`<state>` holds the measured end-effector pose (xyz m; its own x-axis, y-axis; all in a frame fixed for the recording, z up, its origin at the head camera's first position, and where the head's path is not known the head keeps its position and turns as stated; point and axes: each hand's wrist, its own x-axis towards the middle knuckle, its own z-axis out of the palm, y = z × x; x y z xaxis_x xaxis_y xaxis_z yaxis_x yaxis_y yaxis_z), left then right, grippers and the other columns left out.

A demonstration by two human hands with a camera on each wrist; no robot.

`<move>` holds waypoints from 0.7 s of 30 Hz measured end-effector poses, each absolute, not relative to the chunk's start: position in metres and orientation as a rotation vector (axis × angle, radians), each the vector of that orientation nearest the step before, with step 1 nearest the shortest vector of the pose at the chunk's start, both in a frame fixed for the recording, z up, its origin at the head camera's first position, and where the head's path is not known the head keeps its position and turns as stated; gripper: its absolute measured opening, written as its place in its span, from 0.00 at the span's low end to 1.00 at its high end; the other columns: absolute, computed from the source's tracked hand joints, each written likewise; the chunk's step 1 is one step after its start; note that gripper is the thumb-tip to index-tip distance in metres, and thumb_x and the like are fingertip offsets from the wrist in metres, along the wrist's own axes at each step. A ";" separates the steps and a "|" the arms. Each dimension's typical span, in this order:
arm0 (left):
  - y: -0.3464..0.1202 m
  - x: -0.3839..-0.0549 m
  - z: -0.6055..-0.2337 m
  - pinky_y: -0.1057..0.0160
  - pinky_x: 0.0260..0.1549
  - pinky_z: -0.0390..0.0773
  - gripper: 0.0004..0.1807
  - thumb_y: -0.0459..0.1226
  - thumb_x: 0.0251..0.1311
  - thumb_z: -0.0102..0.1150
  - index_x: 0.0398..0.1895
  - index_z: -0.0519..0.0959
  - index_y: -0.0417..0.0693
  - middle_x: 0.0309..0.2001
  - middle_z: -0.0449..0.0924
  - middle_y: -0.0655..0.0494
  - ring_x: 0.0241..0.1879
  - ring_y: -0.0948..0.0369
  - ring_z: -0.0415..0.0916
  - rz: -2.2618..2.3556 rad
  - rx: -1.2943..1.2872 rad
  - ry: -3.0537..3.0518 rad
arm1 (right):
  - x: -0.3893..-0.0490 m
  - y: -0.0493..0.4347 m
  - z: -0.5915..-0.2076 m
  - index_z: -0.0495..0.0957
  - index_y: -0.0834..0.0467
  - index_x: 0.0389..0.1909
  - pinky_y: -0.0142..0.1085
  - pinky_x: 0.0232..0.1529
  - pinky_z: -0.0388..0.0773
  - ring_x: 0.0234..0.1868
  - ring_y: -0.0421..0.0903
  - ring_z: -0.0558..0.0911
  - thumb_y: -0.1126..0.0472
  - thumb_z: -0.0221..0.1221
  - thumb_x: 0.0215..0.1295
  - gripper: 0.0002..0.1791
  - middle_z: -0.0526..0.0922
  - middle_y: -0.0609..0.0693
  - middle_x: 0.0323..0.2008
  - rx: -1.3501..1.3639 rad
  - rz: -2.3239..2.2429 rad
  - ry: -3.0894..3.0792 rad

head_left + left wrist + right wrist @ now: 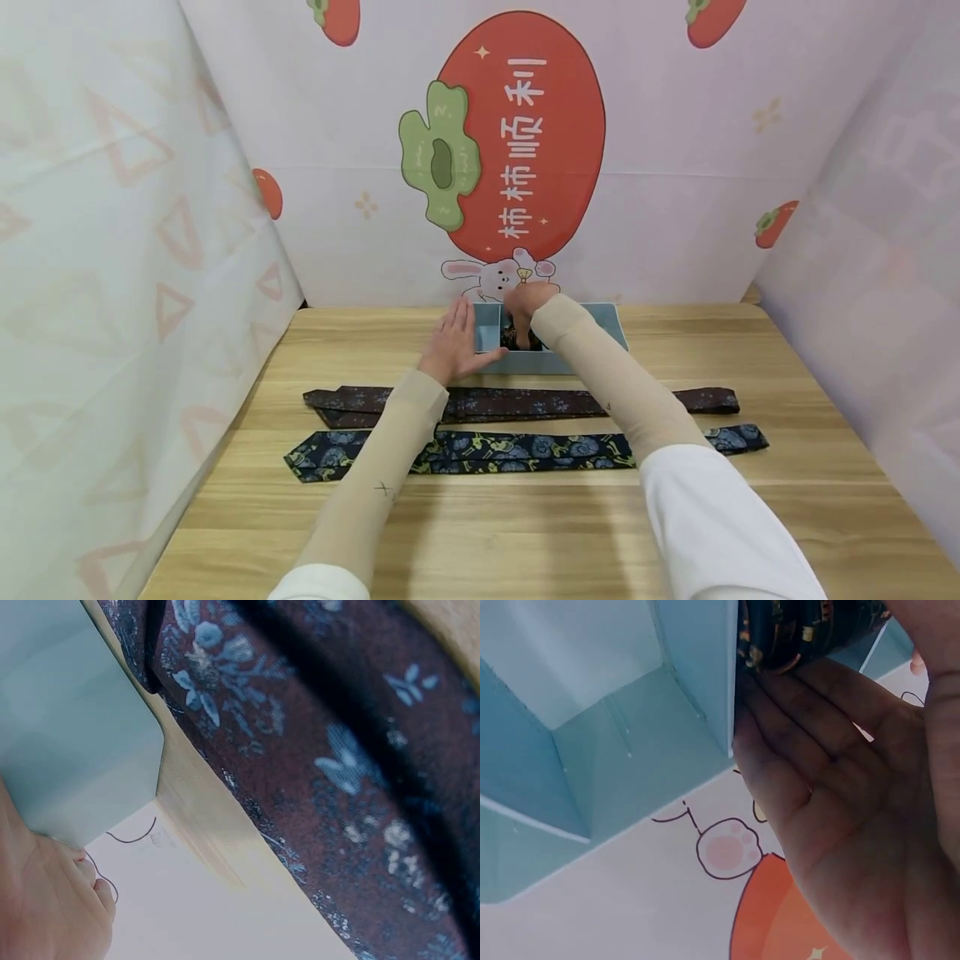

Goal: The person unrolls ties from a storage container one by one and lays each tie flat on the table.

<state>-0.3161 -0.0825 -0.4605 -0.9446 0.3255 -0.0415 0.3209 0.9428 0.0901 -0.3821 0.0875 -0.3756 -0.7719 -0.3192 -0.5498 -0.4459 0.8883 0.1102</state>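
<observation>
A light blue divided box [525,364] stands near the back of the table. My right hand [528,310] reaches down into one of its middle compartments and grips a rolled-up dark patterned necktie [810,630]. The right wrist view shows the fingers [795,735] along one side of the roll, at a divider. My left hand [453,342] rests against the box's left end, fingers straight and thumb along the front wall. In front of the box lies a maroon floral necktie [525,406], stretched flat, and nearer to me a navy necktie [536,450] with blue and yellow figures.
The wooden table [495,533] meets a printed cloth backdrop [360,242] right behind the box. Cloth walls hang at the left and right. Other box compartments [622,742] beside the right hand show bare blue surfaces.
</observation>
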 end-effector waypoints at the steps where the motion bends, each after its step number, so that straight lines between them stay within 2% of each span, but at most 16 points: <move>1: -0.083 -0.316 -0.461 0.50 0.85 0.47 0.64 0.77 0.66 0.38 0.85 0.42 0.35 0.87 0.39 0.40 0.87 0.47 0.36 0.128 0.509 3.042 | -0.382 0.087 -0.377 0.81 0.51 0.60 0.44 0.53 0.87 0.48 0.47 0.80 0.46 0.77 0.59 0.30 0.84 0.50 0.54 -0.549 0.321 2.515; 5: -0.083 -0.316 -0.462 0.50 0.85 0.47 0.64 0.77 0.66 0.39 0.85 0.42 0.35 0.87 0.39 0.40 0.87 0.47 0.37 0.131 0.514 3.046 | -0.383 0.086 -0.382 0.81 0.52 0.56 0.44 0.53 0.86 0.47 0.47 0.80 0.46 0.76 0.60 0.27 0.84 0.49 0.51 -0.546 0.316 2.517; 10: -0.082 -0.316 -0.461 0.50 0.86 0.46 0.65 0.77 0.66 0.39 0.86 0.41 0.35 0.87 0.37 0.40 0.87 0.48 0.35 0.149 0.495 3.031 | -0.383 0.092 -0.387 0.81 0.55 0.57 0.44 0.53 0.86 0.46 0.48 0.79 0.49 0.78 0.59 0.29 0.85 0.49 0.49 -0.586 0.248 2.536; 21: -0.082 -0.318 -0.463 0.50 0.86 0.47 0.65 0.78 0.66 0.38 0.86 0.40 0.36 0.87 0.37 0.40 0.87 0.48 0.34 0.136 0.503 3.041 | -0.375 0.105 -0.379 0.83 0.59 0.60 0.46 0.53 0.87 0.47 0.48 0.84 0.53 0.77 0.60 0.29 0.87 0.53 0.52 -0.780 0.109 2.625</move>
<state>-0.3175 -0.0824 -0.4630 -0.9453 0.3237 -0.0412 0.3187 0.9430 0.0961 -0.3752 0.1052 -0.3791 -0.7653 -0.5079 -0.3953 -0.5391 0.8414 -0.0375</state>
